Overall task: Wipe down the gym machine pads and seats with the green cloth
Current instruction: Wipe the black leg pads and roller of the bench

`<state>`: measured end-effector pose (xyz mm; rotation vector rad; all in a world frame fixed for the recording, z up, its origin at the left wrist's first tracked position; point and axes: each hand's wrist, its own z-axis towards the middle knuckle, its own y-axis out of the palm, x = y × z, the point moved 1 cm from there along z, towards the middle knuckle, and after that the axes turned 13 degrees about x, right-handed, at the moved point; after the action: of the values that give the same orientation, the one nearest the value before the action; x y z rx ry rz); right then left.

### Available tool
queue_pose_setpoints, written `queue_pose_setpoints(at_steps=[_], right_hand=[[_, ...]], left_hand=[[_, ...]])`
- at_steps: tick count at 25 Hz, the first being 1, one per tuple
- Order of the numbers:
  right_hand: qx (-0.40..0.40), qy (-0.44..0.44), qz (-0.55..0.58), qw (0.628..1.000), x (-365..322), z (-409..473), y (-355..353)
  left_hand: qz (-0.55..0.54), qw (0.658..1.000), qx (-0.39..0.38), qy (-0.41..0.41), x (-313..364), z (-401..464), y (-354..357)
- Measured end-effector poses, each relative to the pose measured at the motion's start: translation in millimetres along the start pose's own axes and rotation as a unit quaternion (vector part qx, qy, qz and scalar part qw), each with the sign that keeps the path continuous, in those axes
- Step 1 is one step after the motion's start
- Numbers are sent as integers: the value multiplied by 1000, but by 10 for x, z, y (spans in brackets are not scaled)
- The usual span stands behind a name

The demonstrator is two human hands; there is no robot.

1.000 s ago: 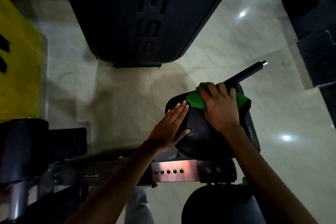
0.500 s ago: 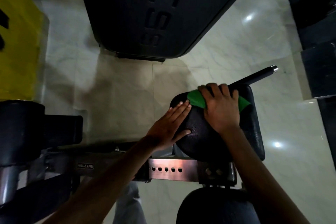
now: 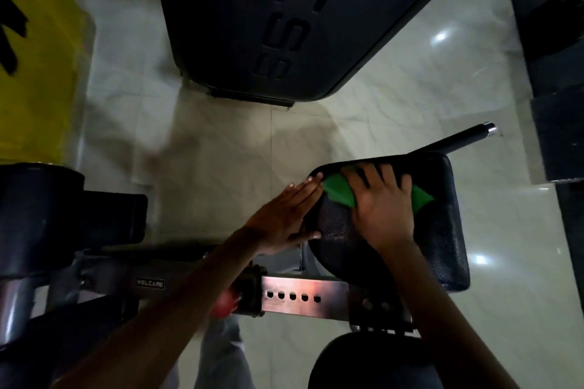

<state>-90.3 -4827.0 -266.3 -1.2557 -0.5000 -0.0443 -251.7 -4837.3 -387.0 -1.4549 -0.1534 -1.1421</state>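
A black textured machine pad (image 3: 439, 230) sits right of centre on a steel bracket. My right hand (image 3: 382, 208) lies flat on top of the green cloth (image 3: 339, 191), fingers spread, pressing it onto the pad's far part; cloth corners stick out on both sides of the hand. My left hand (image 3: 284, 221) rests against the pad's left edge with straight fingers, thumb on the pad's near left surface. A second round black pad (image 3: 373, 363) shows at the bottom edge, partly cut off.
A steel bar with several adjustment holes (image 3: 303, 295) runs under the pad. A black handle with chrome tip (image 3: 467, 137) juts out behind it. A large black machine shroud (image 3: 284, 19) stands ahead, a black roller pad (image 3: 38, 215) at left, a yellow panel (image 3: 34, 66) far left.
My right hand with the cloth has slid slightly back from the pad's far edge, fingers now flatter. The left hand stays against the pad's left side. The camera has shifted slightly.
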Motion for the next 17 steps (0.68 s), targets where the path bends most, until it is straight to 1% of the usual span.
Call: queue_pose_setpoints(at_steps=[2,3,5,7,8,10,12,15,16,17], right_hand=[[-5,29,-18,999,-14,255,98],[-6,28,-17,999,-43,261,107],[1,-15,12,1000,-161,50,54],[13,-90,61,994,-330,-373,-14],[6,-119,80,990,-401,-558,-45],[-17,-137,90,986,-406,-583,-35],[-8,-101,64,993,-317,-282,53],[5,1,12,1000,-226,167,151],[10,15,12,1000,-259,181,149],[17,6,18,1000,-308,116,143]], left_hand=[[7,999,-14,-38,-101,-9,-47],[14,998,-22,-52,-155,-21,-74],[28,997,-39,-57,-240,-37,-130],[42,996,-71,-45,-297,-22,-188],[51,994,-83,-39,-317,-12,-214],[71,993,-95,-28,-361,8,-257],[83,992,-99,-9,-405,29,-285],[94,990,-106,7,-442,56,-317],[92,991,-100,12,-459,64,-323],[86,992,-89,20,-473,67,-321]])
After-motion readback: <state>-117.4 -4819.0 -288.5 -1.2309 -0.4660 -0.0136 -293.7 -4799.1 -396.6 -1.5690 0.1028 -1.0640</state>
